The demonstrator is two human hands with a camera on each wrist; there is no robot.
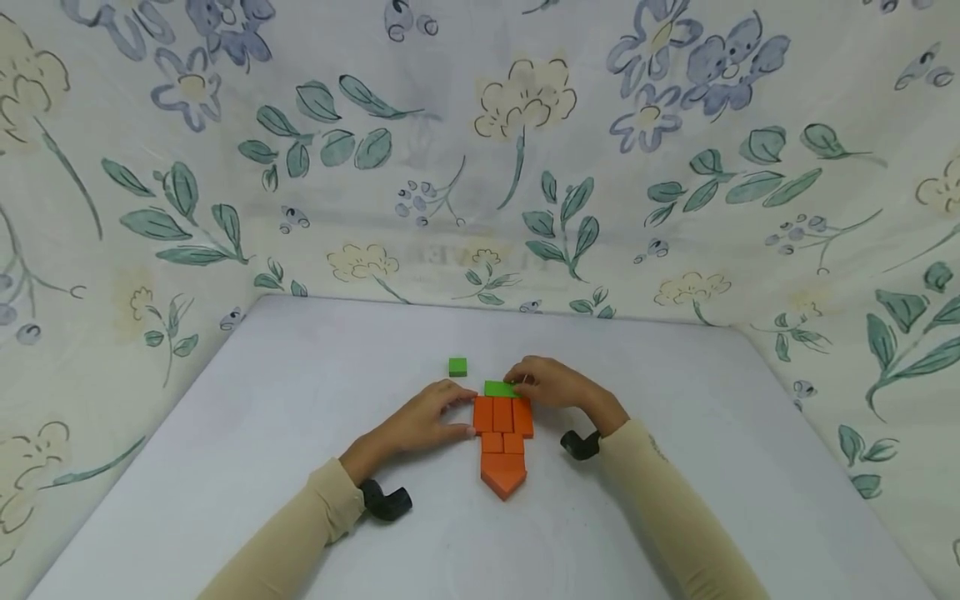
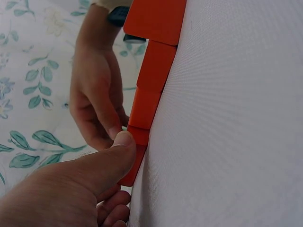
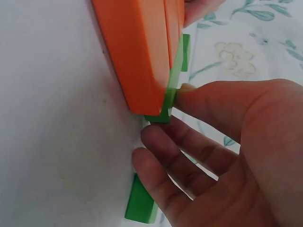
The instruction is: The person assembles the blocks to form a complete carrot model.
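On the table, several orange blocks [image 1: 502, 415] lie edge to edge, tapering to a pointed orange block [image 1: 503, 475] nearest the person. A green rectangular block [image 1: 498, 388] sits against their far edge. My right hand [image 1: 553, 383] pinches its right end; in the right wrist view the thumb [image 3: 187, 93] touches the green block [image 3: 166, 106]. My left hand [image 1: 427, 418] rests at the left side of the orange blocks, thumb and index finger spread along the outer one. The left thumb [image 2: 124, 139] touches orange in the left wrist view, where the other fingertips are partly hidden.
A small green cube [image 1: 457, 367] lies apart, beyond the left hand. Another green block [image 3: 140, 201] shows beside the right fingers in the right wrist view. Dark wrist devices [image 1: 387, 502] are on both forearms. Flowered cloth [image 1: 480, 167] stands behind the white table [image 1: 337, 350].
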